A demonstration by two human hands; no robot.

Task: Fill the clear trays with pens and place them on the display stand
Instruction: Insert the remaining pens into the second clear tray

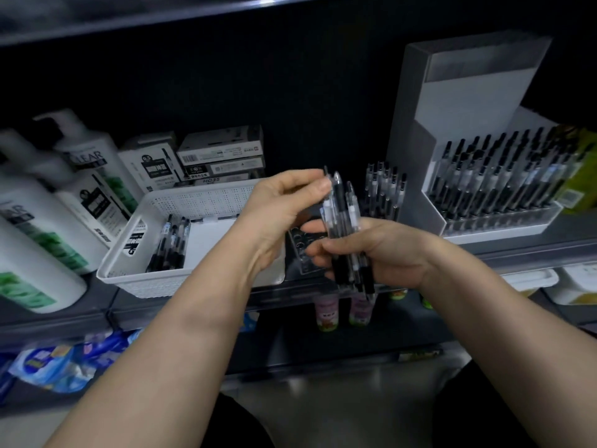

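My right hand grips a bundle of black-and-clear pens upright in front of the shelf. My left hand pinches the top end of one pen in that bundle with thumb and fingers. Behind the hands a clear tray with holes lies on the shelf, mostly hidden. A second clear tray behind it holds several upright pens. At the right, the grey display stand carries a full clear tray of pens.
A white perforated basket at the left holds several loose pens and a white box. Pen boxes stand behind it. White shampoo bottles crowd the far left. Small bottles and packets sit on the lower shelf.
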